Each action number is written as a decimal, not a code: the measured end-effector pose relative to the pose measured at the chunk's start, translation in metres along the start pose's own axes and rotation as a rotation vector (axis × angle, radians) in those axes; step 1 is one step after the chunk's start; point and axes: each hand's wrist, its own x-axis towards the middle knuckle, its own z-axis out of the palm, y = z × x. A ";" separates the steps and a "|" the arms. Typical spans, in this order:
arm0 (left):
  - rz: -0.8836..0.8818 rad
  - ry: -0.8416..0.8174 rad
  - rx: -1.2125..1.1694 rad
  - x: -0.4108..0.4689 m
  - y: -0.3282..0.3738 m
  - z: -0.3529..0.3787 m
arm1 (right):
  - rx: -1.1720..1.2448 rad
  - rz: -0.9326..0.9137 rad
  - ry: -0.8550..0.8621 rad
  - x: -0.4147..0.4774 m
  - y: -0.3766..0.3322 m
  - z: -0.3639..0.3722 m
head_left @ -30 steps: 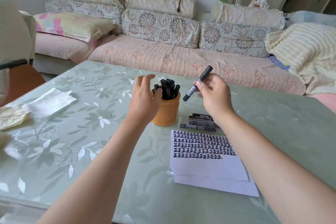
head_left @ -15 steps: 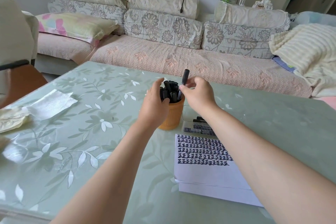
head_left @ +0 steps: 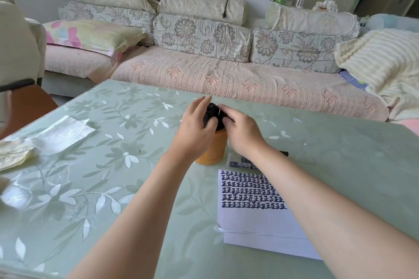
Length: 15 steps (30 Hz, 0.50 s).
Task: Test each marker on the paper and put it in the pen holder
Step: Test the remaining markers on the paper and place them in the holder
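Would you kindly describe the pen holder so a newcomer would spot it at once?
On the green floral table in front of the sofa, look just past the far edge of the white paper covered in black marks. The pen holder is the orange cup there, packed with black markers, the only upright orange thing.

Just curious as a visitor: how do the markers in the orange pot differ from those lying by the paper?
The markers in the pen holder stand upright, bunched together; the loose markers lie flat on the table. The left hand and right hand touch the bunched ones; the loose markers go untouched, partly hidden by the right forearm. Both sets look dark.
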 end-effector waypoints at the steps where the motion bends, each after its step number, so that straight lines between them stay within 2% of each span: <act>1: 0.009 -0.027 0.053 -0.001 -0.001 0.002 | 0.009 0.015 -0.067 -0.003 0.003 0.000; 4: 0.066 -0.062 0.205 -0.003 -0.004 0.004 | 0.101 0.036 -0.219 -0.011 0.009 -0.004; 6: 0.084 -0.052 0.195 -0.004 -0.004 0.003 | 0.078 0.052 -0.200 -0.013 0.015 -0.015; 10: 0.066 -0.022 0.228 -0.005 -0.002 0.004 | -0.226 0.113 -0.090 -0.017 0.044 -0.052; 15: 0.093 -0.134 0.344 0.003 -0.003 0.004 | -0.557 0.184 -0.301 -0.023 0.079 -0.071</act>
